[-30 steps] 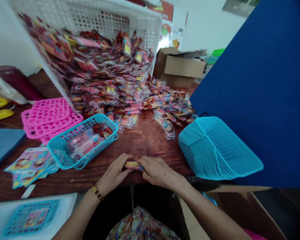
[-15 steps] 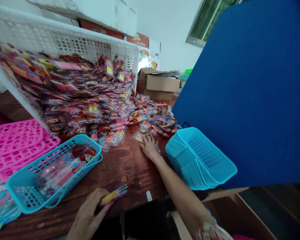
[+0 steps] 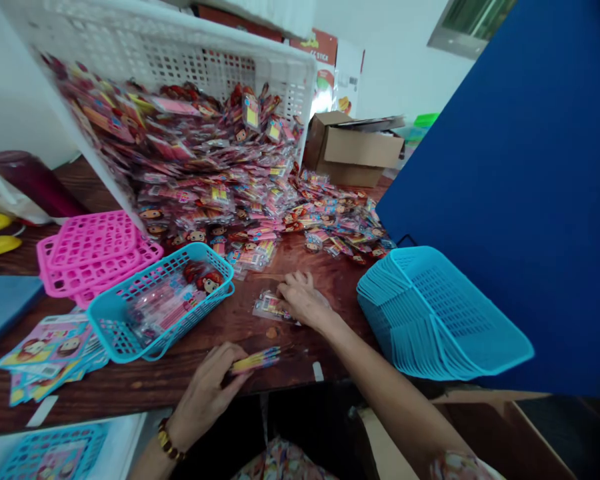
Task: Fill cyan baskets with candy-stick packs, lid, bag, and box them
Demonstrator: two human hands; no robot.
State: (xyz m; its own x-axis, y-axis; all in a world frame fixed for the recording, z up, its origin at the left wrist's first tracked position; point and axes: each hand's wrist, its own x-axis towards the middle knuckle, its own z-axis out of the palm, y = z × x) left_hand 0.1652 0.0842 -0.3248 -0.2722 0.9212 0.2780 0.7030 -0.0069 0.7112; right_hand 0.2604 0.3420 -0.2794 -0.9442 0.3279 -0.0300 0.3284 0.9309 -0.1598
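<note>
My left hand [image 3: 214, 381], near the front edge of the table, is closed round a small stack of thin yellow packets [image 3: 255, 361] with blue and purple ends. My right hand [image 3: 303, 298] reaches over the middle of the table, fingers curled down on a clear plastic packet [image 3: 273, 305] with a printed label. Its fingertips are partly hidden. Left of it stands a blue basket [image 3: 167, 350] holding wrapped pink goods and a red-haired doll figure [image 3: 209, 283]. Beyond my right hand, a heap of similar packets [image 3: 330, 213] spreads over the table.
A tipped white crate [image 3: 285, 73] spills packets forward. Nested blue baskets [image 3: 440, 313] stand at right beside a big blue panel [image 3: 520, 200]. Pink lattice pieces [image 3: 95, 247], printed cards [image 3: 55, 353] and a dark red bottle [image 3: 35, 180] lie left. An open carton [image 3: 355, 150] is behind.
My view has turned left. My right hand has drawn back from the heap toward me, with a packet under its fingers. My left hand still holds the yellow packets.
</note>
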